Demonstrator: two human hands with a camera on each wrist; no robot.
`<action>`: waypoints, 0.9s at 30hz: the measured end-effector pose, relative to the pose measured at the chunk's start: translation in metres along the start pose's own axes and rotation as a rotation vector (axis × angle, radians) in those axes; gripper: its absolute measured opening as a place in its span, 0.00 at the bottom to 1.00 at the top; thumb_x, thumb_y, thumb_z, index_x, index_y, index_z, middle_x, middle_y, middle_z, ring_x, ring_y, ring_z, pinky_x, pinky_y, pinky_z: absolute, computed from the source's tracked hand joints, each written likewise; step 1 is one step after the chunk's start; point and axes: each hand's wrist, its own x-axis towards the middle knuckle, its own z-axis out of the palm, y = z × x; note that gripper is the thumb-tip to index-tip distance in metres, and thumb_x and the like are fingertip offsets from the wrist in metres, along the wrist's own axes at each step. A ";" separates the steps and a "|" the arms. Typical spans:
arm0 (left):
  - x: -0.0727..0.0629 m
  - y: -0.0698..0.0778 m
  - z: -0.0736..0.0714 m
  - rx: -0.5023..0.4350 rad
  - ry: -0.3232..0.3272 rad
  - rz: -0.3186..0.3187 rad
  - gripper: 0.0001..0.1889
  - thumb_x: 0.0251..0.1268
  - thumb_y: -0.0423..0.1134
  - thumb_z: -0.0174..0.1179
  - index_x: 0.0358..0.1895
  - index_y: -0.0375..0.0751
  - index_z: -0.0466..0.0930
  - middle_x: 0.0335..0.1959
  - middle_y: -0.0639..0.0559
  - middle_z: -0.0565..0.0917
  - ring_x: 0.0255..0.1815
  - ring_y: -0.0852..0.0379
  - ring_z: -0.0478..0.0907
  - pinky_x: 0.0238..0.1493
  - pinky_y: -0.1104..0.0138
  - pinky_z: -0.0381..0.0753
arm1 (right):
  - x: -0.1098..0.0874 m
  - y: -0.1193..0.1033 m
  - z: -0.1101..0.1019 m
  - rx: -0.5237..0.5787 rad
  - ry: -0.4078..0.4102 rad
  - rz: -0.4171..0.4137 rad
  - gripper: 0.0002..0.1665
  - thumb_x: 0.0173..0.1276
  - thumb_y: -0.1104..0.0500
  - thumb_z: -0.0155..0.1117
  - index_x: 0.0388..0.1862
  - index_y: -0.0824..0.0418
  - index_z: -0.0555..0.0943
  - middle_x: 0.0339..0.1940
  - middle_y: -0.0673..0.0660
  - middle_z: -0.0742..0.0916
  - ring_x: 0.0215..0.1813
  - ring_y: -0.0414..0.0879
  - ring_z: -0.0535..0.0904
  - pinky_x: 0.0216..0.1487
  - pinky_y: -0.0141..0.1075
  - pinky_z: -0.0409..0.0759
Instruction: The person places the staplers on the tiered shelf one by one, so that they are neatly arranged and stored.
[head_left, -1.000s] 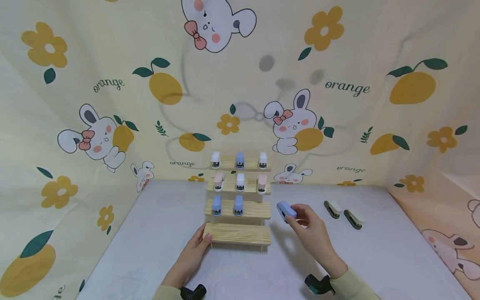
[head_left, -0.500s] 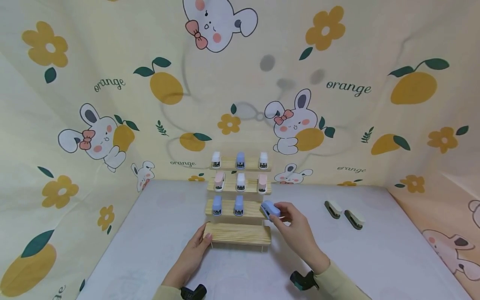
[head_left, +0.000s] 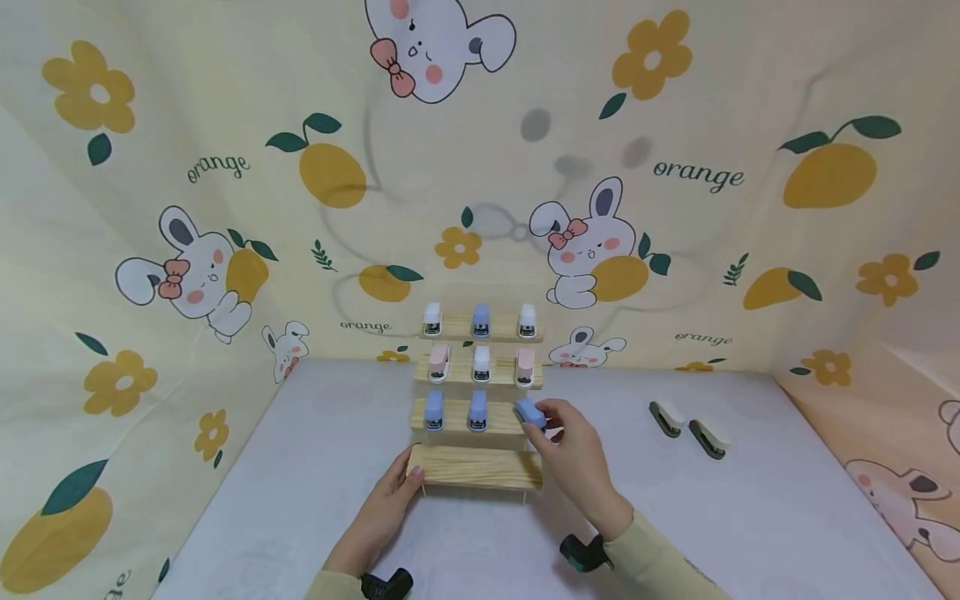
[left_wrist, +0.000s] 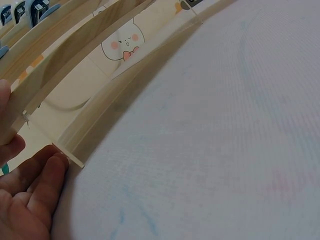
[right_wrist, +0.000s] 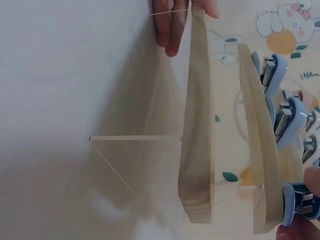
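Note:
At the right end of the stepped wooden display stand (head_left: 476, 468), my right hand (head_left: 579, 462) pinches a small blue stapler (head_left: 529, 412) between thumb and fingers. This stapler sits slantwise at the second step from the front; in the right wrist view its blue base (right_wrist: 288, 205) is right at the board's edge. Two other blue staplers (head_left: 434, 412) stand upright on that step, to its left. My left hand (head_left: 384, 504) holds the left end of the front step, thumb on the top board; its other fingers (left_wrist: 47, 185) are low, beside the thin leg.
White and pink staplers, plus one more blue stapler (head_left: 481, 320), fill the two upper steps. Two staplers with pale tops and dark undersides, one the nearer stapler (head_left: 707, 439), lie on the white table (head_left: 262, 517) at right. A printed cloth (head_left: 480, 150) hangs behind.
My right hand has carried the blue stapler leftward from beside the stand to the right end of the second step from the front. The left hand keeps its place.

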 end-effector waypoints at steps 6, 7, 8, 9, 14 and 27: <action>0.001 -0.001 -0.001 -0.009 -0.007 0.019 0.39 0.68 0.63 0.51 0.77 0.50 0.53 0.76 0.45 0.55 0.77 0.43 0.45 0.73 0.46 0.45 | -0.001 -0.006 0.003 -0.031 0.017 -0.012 0.21 0.61 0.54 0.73 0.50 0.58 0.78 0.42 0.51 0.81 0.39 0.50 0.80 0.31 0.33 0.78; 0.001 -0.001 -0.001 -0.009 -0.008 0.019 0.39 0.68 0.63 0.50 0.77 0.51 0.53 0.76 0.45 0.56 0.77 0.43 0.45 0.73 0.46 0.45 | -0.001 -0.007 0.003 -0.034 0.018 -0.015 0.21 0.61 0.53 0.73 0.50 0.58 0.78 0.42 0.51 0.81 0.39 0.49 0.79 0.30 0.32 0.77; 0.002 -0.001 -0.001 -0.009 -0.008 0.019 0.39 0.68 0.63 0.50 0.77 0.50 0.53 0.76 0.45 0.56 0.77 0.43 0.45 0.73 0.46 0.45 | -0.001 -0.008 0.004 -0.035 0.019 -0.019 0.22 0.61 0.53 0.73 0.50 0.58 0.78 0.42 0.51 0.81 0.38 0.49 0.79 0.29 0.33 0.77; 0.002 -0.001 -0.001 -0.008 -0.008 0.020 0.39 0.68 0.63 0.50 0.77 0.50 0.53 0.76 0.45 0.56 0.77 0.43 0.45 0.73 0.46 0.45 | 0.000 -0.008 0.004 -0.037 0.017 -0.023 0.22 0.60 0.52 0.73 0.51 0.58 0.78 0.42 0.51 0.81 0.38 0.48 0.78 0.29 0.33 0.77; 0.002 -0.001 -0.001 -0.005 -0.008 0.017 0.40 0.68 0.64 0.50 0.77 0.50 0.52 0.76 0.45 0.55 0.77 0.43 0.45 0.73 0.46 0.45 | 0.000 -0.005 0.004 -0.038 -0.024 -0.068 0.26 0.61 0.51 0.73 0.56 0.57 0.77 0.47 0.51 0.80 0.40 0.43 0.75 0.34 0.36 0.79; 0.002 -0.003 -0.001 -0.009 -0.006 0.018 0.40 0.67 0.64 0.50 0.77 0.51 0.53 0.76 0.45 0.56 0.77 0.43 0.45 0.73 0.45 0.44 | 0.001 0.010 -0.001 -0.009 -0.136 -0.219 0.29 0.64 0.62 0.69 0.64 0.56 0.74 0.54 0.50 0.77 0.44 0.42 0.77 0.41 0.36 0.81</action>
